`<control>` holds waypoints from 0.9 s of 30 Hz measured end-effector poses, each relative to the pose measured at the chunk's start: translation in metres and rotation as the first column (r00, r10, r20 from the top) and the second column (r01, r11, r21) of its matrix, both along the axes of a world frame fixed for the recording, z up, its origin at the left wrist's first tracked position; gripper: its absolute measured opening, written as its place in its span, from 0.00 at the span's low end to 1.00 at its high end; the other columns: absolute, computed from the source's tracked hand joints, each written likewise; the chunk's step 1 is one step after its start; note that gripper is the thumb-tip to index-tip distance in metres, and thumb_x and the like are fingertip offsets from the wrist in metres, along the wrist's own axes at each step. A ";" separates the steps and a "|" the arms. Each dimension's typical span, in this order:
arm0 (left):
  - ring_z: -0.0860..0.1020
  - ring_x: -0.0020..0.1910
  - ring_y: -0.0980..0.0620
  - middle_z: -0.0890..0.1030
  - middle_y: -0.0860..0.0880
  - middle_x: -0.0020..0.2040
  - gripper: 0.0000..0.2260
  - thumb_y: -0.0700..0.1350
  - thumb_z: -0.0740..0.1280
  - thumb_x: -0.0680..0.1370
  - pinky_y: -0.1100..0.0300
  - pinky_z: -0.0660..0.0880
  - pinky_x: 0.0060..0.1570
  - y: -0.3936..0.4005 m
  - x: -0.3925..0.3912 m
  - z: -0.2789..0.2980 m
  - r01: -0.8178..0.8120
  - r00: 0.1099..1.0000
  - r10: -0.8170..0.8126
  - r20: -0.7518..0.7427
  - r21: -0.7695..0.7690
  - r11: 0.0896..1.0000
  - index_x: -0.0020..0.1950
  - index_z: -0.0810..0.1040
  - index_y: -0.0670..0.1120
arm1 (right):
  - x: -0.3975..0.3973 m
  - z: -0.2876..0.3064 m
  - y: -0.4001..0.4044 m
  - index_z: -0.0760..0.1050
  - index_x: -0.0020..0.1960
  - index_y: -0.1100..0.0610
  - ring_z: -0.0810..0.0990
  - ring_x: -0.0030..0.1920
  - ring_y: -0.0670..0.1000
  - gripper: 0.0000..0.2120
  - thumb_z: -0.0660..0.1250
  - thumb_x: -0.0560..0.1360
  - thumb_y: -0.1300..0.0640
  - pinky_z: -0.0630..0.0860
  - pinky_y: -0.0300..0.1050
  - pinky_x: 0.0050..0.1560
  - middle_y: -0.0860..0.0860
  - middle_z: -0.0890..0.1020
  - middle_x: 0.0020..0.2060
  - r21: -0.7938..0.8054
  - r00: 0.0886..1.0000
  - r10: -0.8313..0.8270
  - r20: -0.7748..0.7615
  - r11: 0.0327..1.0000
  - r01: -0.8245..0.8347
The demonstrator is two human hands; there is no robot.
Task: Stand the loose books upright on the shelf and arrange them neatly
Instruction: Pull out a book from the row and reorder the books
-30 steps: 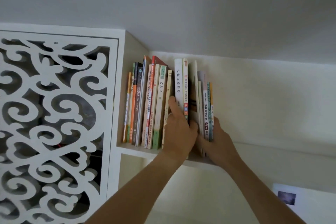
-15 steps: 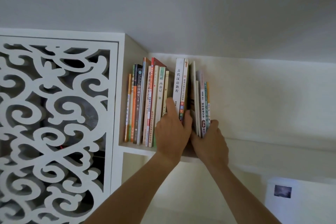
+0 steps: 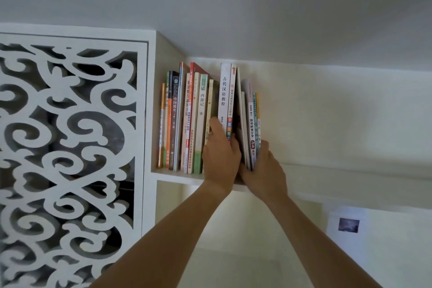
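Left grip [image 3: 221,159] clasps white book [image 3: 225,93]; right grip [image 3: 264,170] clasps end books [image 3: 253,128]; shelf [image 3: 350,170] bare rightward.

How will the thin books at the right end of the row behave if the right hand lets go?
The thin books look like slim softcovers, so probably light and floppy. They already lean, with open shelf to their right and no bookend visible, so they may tip rightward. The right hand seems to brace their base.
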State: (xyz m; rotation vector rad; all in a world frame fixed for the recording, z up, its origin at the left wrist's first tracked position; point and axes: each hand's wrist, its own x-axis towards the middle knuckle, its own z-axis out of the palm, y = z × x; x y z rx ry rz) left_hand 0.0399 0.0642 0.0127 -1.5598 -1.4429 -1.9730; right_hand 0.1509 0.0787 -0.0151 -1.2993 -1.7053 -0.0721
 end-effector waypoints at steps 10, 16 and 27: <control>0.83 0.51 0.50 0.80 0.46 0.58 0.23 0.45 0.66 0.83 0.57 0.84 0.48 -0.019 -0.001 0.001 -0.001 1.000 0.002 0.021 -0.056 0.998 0.74 0.60 0.46 | -0.014 -0.007 -0.001 0.61 0.56 0.53 0.75 0.41 0.53 0.24 0.61 0.77 0.34 0.68 0.46 0.36 0.49 0.77 0.46 0.114 0.974 -0.220 0.059 0.971 0.212; 0.83 0.58 0.49 0.80 0.48 0.64 0.27 0.45 0.68 0.83 0.49 0.83 0.58 -0.027 -0.005 0.009 0.042 0.997 -0.036 0.074 -0.081 0.996 0.77 0.58 0.50 | -0.010 -0.007 0.001 0.62 0.61 0.53 0.78 0.43 0.52 0.28 0.61 0.76 0.31 0.71 0.45 0.35 0.49 0.78 0.48 0.116 0.978 -0.199 0.055 0.975 0.192; 0.81 0.60 0.53 0.79 0.49 0.67 0.27 0.46 0.71 0.80 0.51 0.84 0.54 -0.080 -0.028 -0.001 -0.018 0.999 0.016 0.049 0.036 0.999 0.77 0.64 0.48 | -0.012 -0.006 0.002 0.57 0.73 0.54 0.80 0.53 0.58 0.37 0.57 0.76 0.29 0.80 0.54 0.47 0.54 0.78 0.59 0.103 0.991 -0.122 0.058 0.988 0.115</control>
